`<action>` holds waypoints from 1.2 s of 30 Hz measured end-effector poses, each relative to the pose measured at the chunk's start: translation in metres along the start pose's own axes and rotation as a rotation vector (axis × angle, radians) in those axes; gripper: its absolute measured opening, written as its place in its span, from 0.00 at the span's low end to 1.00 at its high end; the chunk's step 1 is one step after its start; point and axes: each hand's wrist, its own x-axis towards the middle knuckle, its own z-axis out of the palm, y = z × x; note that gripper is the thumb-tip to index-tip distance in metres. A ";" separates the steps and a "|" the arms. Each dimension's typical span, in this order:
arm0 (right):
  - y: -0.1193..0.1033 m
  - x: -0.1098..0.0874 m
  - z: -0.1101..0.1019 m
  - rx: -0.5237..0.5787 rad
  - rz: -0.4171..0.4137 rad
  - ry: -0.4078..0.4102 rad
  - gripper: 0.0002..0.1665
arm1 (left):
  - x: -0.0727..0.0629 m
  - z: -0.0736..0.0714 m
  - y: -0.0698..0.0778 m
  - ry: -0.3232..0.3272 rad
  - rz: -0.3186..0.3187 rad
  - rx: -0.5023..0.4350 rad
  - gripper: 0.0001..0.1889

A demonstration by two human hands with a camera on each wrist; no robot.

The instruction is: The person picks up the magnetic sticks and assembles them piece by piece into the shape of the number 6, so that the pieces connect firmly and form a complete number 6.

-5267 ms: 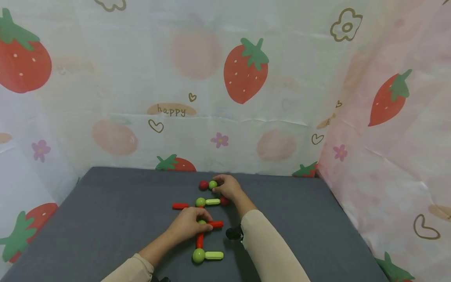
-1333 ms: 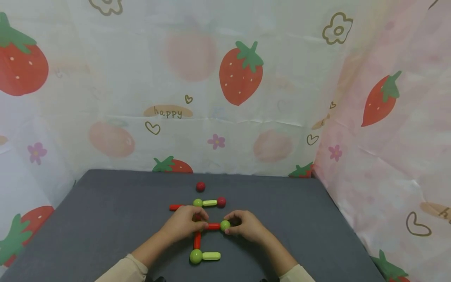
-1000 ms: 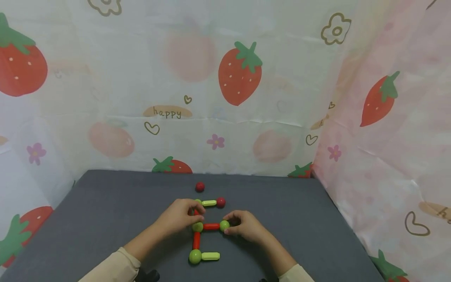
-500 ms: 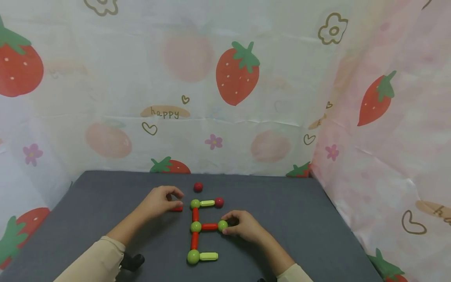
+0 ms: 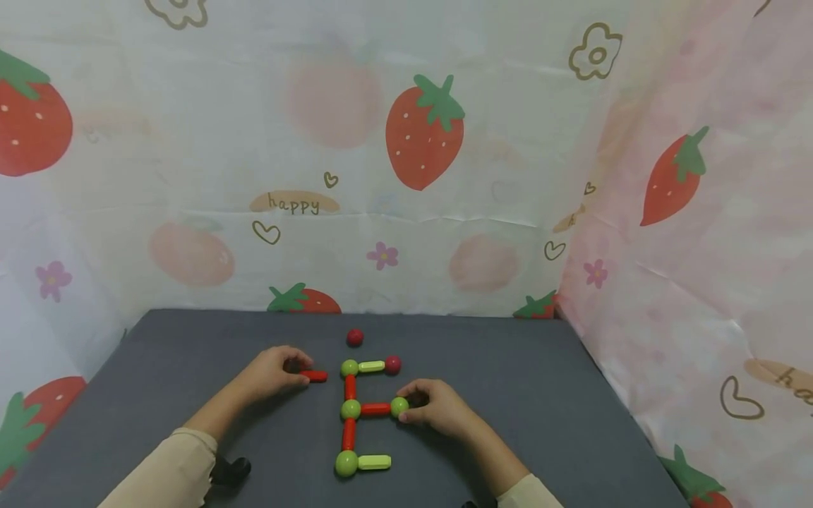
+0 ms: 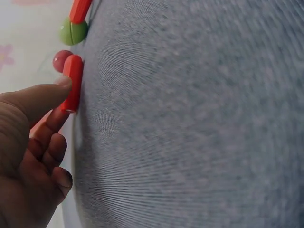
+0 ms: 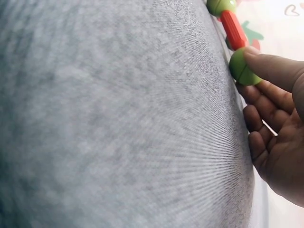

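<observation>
My left hand (image 5: 274, 372) pinches a loose red rod (image 5: 315, 376) between thumb and fingers, left of the built shape; the left wrist view shows the thumb against the rod's side. My right hand (image 5: 438, 407) pinches a green ball (image 5: 399, 407) at the right end of a horizontal red rod (image 5: 376, 408). That rod joins a middle green ball (image 5: 351, 409). Red rods link it to an upper green ball (image 5: 349, 367) and a lower green ball (image 5: 346, 463). The upper one carries a pale green rod (image 5: 371, 367) ending in a dark red ball (image 5: 393, 365); the lower one carries another pale green rod (image 5: 375, 462).
A loose dark red ball (image 5: 355, 337) lies behind the shape. Everything rests on a dark grey cloth-covered table (image 5: 508, 374). A strawberry-print curtain (image 5: 305, 127) stands along the back and sides.
The right hand brought a green ball from the back to the horizontal red rod's end and stays there. The left hand left the middle ball, moved left and took hold of the loose red rod.
</observation>
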 end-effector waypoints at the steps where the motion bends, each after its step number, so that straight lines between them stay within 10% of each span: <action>1: 0.000 0.000 0.000 -0.004 -0.003 0.002 0.19 | 0.001 0.001 -0.002 -0.004 -0.001 0.003 0.15; 24: 0.004 0.002 0.000 0.006 0.013 0.000 0.20 | 0.002 0.003 -0.002 -0.034 -0.018 0.019 0.11; 36: 0.005 0.002 0.001 0.016 0.001 0.005 0.20 | -0.011 -0.005 0.022 -0.016 0.112 0.029 0.10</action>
